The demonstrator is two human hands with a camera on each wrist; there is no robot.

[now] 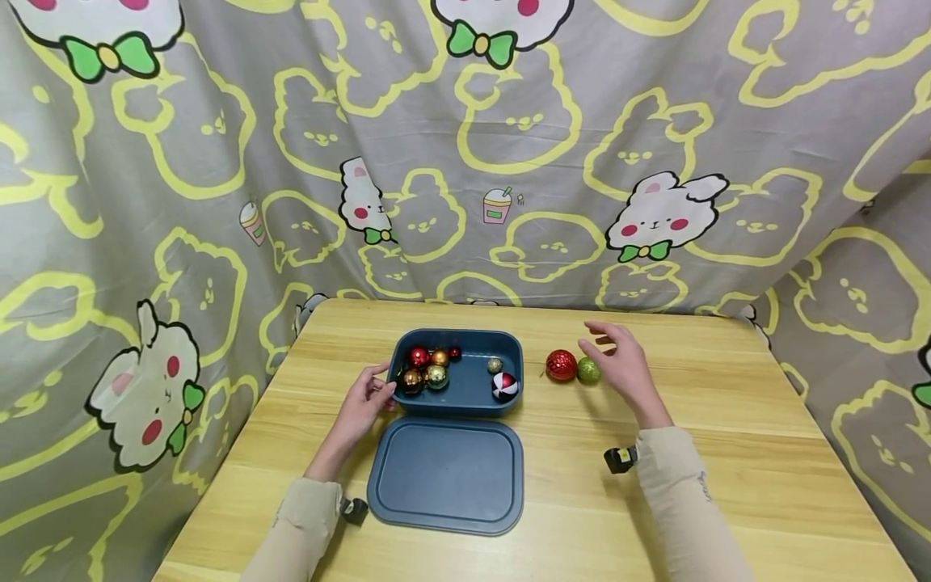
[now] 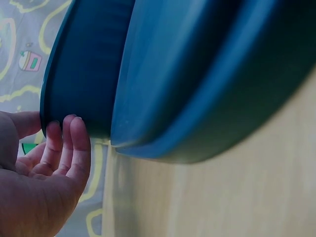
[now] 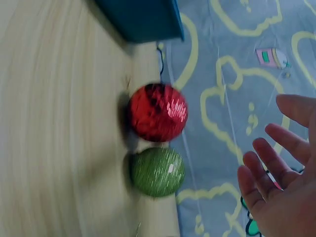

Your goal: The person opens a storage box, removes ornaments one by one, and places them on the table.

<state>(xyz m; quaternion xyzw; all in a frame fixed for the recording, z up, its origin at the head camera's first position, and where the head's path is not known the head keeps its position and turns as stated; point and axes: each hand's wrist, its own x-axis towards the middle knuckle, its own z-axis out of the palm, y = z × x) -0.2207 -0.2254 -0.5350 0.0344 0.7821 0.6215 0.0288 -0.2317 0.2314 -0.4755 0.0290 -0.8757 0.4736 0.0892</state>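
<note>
A dark blue plastic box (image 1: 474,404) stands on the table with several shiny baubles in it. My left hand (image 1: 365,398) holds the box's left side; in the left wrist view the thumb (image 2: 27,123) lies at the rim and the fingertips (image 2: 78,129) lie against the outer wall. To the right of the box, a faceted red bauble (image 1: 561,365) and a glittery green bauble (image 1: 588,371) sit side by side on the table. Over the green one hovers my right hand (image 1: 621,360), fingers spread and holding nothing. The right wrist view shows it apart from both baubles.
The box's blue lid (image 1: 447,475) lies flat in front of it. Inside the box are red, gold and brown baubles, a small gold bauble (image 1: 495,365) and a striped bauble (image 1: 505,385). A patterned curtain (image 1: 509,145) hangs behind the wooden table (image 1: 735,420).
</note>
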